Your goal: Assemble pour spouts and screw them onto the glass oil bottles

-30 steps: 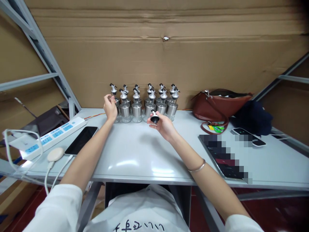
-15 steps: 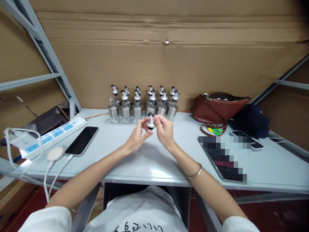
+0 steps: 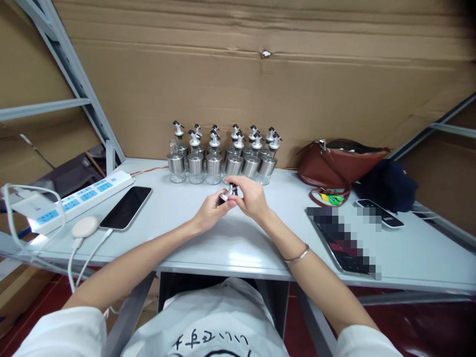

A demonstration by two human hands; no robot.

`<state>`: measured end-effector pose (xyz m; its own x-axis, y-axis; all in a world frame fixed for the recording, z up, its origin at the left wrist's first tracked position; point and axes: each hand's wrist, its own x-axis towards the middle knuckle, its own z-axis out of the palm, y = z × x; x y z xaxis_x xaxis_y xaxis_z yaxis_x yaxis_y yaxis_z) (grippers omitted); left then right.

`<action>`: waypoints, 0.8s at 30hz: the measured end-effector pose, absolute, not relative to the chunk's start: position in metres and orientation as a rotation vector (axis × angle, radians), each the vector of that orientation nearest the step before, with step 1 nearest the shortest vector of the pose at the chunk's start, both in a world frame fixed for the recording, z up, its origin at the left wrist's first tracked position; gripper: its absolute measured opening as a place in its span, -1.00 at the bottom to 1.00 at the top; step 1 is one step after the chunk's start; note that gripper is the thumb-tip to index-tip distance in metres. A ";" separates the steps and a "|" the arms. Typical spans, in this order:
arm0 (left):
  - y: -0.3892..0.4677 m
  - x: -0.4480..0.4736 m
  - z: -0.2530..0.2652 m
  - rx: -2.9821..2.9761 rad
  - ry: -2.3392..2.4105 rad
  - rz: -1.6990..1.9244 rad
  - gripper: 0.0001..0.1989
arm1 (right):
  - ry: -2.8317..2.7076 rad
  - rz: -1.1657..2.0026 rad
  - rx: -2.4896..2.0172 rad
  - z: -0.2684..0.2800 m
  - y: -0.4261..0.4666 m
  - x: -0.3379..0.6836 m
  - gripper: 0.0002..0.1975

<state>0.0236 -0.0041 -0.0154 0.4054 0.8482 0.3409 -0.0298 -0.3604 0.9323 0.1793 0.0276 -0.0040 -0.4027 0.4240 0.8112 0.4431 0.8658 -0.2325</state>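
Observation:
Between my hands, above the table, is a silver and black pour spout (image 3: 229,192), tilted on its side. My left hand (image 3: 211,213) pinches its black lower end. My right hand (image 3: 253,197) curls over the spout's black tip, fingers and thumb closed on it. Behind my hands stand several glass bottles with steel bands (image 3: 213,166) in two rows, most topped with similar spouts. The front-left bottle (image 3: 177,167) has a bare glass neck without a spout. My right hand partly covers the bases of the bottles nearest to it.
On the left lie a power strip (image 3: 84,201), a phone (image 3: 126,208) and a round charger (image 3: 85,227) with white cables. A brown handbag (image 3: 340,166), a dark cap (image 3: 390,186), a white device (image 3: 396,221) and a tablet (image 3: 334,243) lie right. Cardboard (image 3: 186,74) backs the table.
The spout has tipped from upright onto its side. My right hand has moved from beside it to over its black tip. The view has shifted slightly.

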 end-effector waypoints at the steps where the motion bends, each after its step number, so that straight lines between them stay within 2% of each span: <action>1: -0.005 0.024 -0.015 1.711 0.746 1.113 -0.44 | -2.049 -0.064 -0.609 -0.004 0.027 0.180 -0.46; 5: -0.014 0.027 -0.015 1.840 0.806 1.090 -0.46 | -2.058 -0.169 -0.568 -0.005 0.025 0.182 -0.40; 14: -0.023 0.032 -0.015 1.889 0.836 1.103 -0.57 | -2.066 -0.198 -0.595 -0.007 0.024 0.179 -0.28; 20: -0.021 0.031 -0.018 1.906 0.809 1.118 -0.58 | -2.034 -0.030 -0.584 -0.009 0.025 0.177 -0.30; 24: -0.022 0.032 -0.019 1.861 0.793 1.113 -0.60 | -1.908 0.220 -0.662 -0.011 0.021 0.172 -0.30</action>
<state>0.0316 -0.0217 -0.0187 0.4139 0.8198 0.3957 0.1067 -0.4754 0.8733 0.1724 0.0206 -0.0106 -0.2916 0.5391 0.7902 0.3454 0.8297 -0.4386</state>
